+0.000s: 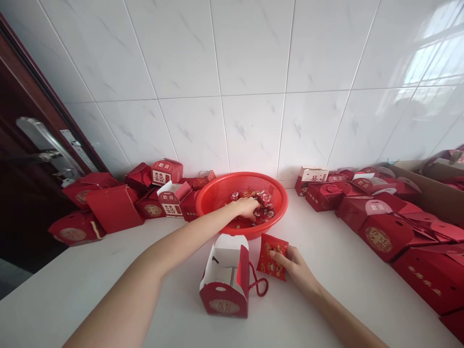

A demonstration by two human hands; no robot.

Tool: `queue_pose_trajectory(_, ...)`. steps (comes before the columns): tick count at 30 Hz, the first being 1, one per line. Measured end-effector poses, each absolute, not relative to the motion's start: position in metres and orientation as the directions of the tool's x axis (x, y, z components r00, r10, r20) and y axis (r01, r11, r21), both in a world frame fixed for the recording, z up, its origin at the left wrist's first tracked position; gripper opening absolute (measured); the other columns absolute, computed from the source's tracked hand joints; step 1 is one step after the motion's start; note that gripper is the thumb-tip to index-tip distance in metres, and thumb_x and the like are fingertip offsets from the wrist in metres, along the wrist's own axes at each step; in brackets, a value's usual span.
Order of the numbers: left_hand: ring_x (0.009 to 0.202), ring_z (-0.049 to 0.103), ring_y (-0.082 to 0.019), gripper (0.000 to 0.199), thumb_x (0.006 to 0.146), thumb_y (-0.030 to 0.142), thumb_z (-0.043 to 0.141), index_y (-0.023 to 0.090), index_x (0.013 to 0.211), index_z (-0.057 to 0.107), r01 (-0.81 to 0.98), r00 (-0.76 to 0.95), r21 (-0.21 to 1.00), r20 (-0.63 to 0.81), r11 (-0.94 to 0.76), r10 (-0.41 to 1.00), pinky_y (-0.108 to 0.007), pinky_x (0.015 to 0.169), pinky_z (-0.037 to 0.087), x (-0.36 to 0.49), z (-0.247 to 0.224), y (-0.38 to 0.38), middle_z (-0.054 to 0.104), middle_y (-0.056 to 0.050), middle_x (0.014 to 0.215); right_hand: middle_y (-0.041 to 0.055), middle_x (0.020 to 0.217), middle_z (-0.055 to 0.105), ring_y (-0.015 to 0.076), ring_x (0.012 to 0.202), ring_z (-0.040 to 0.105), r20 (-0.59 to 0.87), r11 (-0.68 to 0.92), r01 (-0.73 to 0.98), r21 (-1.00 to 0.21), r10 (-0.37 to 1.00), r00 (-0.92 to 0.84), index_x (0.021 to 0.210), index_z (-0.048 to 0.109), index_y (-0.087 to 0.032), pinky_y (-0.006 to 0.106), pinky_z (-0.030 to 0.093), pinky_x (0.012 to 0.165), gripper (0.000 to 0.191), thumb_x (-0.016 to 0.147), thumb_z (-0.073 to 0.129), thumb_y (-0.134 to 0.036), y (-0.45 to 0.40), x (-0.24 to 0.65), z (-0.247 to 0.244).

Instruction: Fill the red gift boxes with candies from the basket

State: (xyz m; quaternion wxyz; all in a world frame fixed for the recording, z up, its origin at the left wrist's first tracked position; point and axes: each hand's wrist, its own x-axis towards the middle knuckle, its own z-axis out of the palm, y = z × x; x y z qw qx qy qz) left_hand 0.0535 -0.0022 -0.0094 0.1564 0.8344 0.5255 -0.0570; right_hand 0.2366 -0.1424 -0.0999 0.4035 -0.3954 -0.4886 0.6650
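My left hand (248, 208) reaches into a red plastic colander (213, 193), its fingers curled down among wrapped candies (267, 210). Whatever lies between those fingers is hidden. Beside the colander, my right hand (295, 266) grips a red printed packet (272, 256), thumb on the front. Between my arms an open red gift box (224, 297) stands on the white table, its flaps raised and its white inside showing. A twisted red cord handle (259, 285) hangs out of the box's right side, near the packet.
Closed red gift boxes (116, 208) are heaped at the left by a dark door (21, 145) with a metal handle. More red boxes (384, 232) line the right side, near a brown cardboard carton (409, 179). A tiled wall (253, 125) rises behind the colander.
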Motion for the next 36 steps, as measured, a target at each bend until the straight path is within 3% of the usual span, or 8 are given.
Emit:
queue_pose_trajectory(4, 0.080, 0.068, -0.024, 0.003, 0.070, 0.018, 0.069, 0.017, 0.072, 0.070, 0.858, 0.440, 0.390, -0.224, -0.334, 0.870, -0.032, 0.075, 0.051, 0.050, -0.005, 0.003, 0.073, -0.006, 0.079, 0.0039, 0.080, 0.070, 0.0210, 0.075, 0.064, -0.133, -0.194, -0.143, -0.971, 0.927, -0.351, 0.086, 0.068, -0.017, 0.032, 0.051, 0.070, 0.050, 0.070, 0.080, -0.063, -0.143, 0.236, -0.099)
queue_pose_trajectory(9, 0.080, 0.068, -0.018, 0.024, 0.085, 0.032, 0.055, 0.014, 0.090, 0.071, 0.655, 0.441, 0.709, -0.079, -0.261, 0.894, -0.029, 0.074, 0.053, 0.037, 0.016, -0.002, 0.075, -0.008, 0.092, 0.0064, 0.085, 0.073, 0.0248, 0.080, 0.067, -0.143, -0.198, -0.128, -0.972, 0.927, -0.347, 0.085, 0.068, -0.016, 0.034, 0.051, 0.072, 0.051, 0.069, 0.080, -0.064, -0.143, 0.237, -0.100)
queue_pose_trajectory(13, 0.097, 0.067, -0.020, 0.039, 0.079, 0.045, 0.067, 0.015, 0.103, 0.070, 0.465, 0.417, 0.851, 0.033, -0.244, 0.909, -0.032, 0.088, 0.052, 0.026, 0.030, -0.028, 0.073, -0.010, 0.107, 0.0081, 0.090, 0.074, 0.0274, 0.085, 0.068, -0.142, -0.202, -0.155, -0.967, 0.934, -0.328, 0.089, 0.071, -0.016, 0.037, 0.052, 0.075, 0.054, 0.067, 0.081, -0.064, -0.142, 0.238, -0.100)
queue_pose_trajectory(17, 0.090, 0.066, -0.018, 0.044, 0.067, 0.041, 0.080, 0.016, 0.102, 0.068, 0.149, 0.405, 0.976, 0.088, -0.161, 0.910, -0.031, 0.083, 0.051, 0.015, 0.037, -0.069, 0.073, -0.006, 0.097, 0.0082, 0.094, 0.075, 0.0275, 0.089, 0.068, -0.184, -0.247, -0.233, -0.941, 0.948, -0.261, 0.091, 0.072, -0.017, 0.037, 0.052, 0.078, 0.051, 0.066, 0.081, -0.061, -0.140, 0.240, -0.100)
queue_pose_trajectory(22, 0.075, 0.060, -0.014, 0.031, 0.066, 0.036, 0.083, 0.015, 0.080, 0.064, 0.103, 0.298, 0.981, 0.126, -0.163, 0.946, -0.026, 0.072, 0.049, -0.006, 0.042, -0.116, 0.069, -0.003, 0.084, 0.0083, 0.092, 0.075, 0.0258, 0.086, 0.067, -0.151, -0.237, -0.271, -0.933, 0.941, -0.304, 0.090, 0.073, -0.016, 0.036, 0.052, 0.079, 0.047, 0.070, 0.077, -0.059, -0.136, 0.243, -0.095)
queue_pose_trajectory(27, 0.081, 0.063, -0.016, 0.026, 0.076, 0.041, 0.071, 0.016, 0.080, 0.069, 0.085, 0.242, 0.987, 0.113, -0.137, 0.964, -0.028, 0.079, 0.050, -0.013, 0.042, -0.146, 0.070, -0.003, 0.083, 0.0068, 0.085, 0.073, 0.0219, 0.077, 0.065, -0.086, -0.151, -0.257, -0.954, 0.965, -0.248, 0.087, 0.073, -0.015, 0.032, 0.050, 0.071, 0.045, 0.070, 0.079, -0.057, -0.135, 0.248, -0.087)
queue_pose_trajectory(31, 0.079, 0.065, -0.016, 0.023, 0.084, 0.038, 0.063, 0.017, 0.089, 0.074, 0.271, 0.334, 0.938, 0.118, -0.215, 0.935, -0.026, 0.077, 0.051, -0.011, 0.043, -0.163, 0.071, -0.001, 0.080, 0.0069, 0.084, 0.073, 0.0221, 0.075, 0.064, -0.096, -0.148, -0.256, -0.955, 0.974, -0.203, 0.086, 0.073, -0.016, 0.031, 0.049, 0.067, 0.046, 0.067, 0.080, -0.058, -0.138, 0.246, -0.086)
queue_pose_trajectory(36, 0.076, 0.068, -0.017, 0.020, 0.083, 0.029, 0.063, 0.019, 0.094, 0.076, 0.568, 0.303, 0.761, 0.162, -0.315, 0.939, -0.026, 0.073, 0.051, -0.013, 0.046, -0.175, 0.074, -0.001, 0.084, 0.0087, 0.091, 0.076, 0.0252, 0.082, 0.068, -0.152, -0.199, -0.240, -0.950, 0.968, -0.202, 0.086, 0.074, -0.017, 0.034, 0.052, 0.072, 0.047, 0.066, 0.082, -0.058, -0.143, 0.242, -0.093)
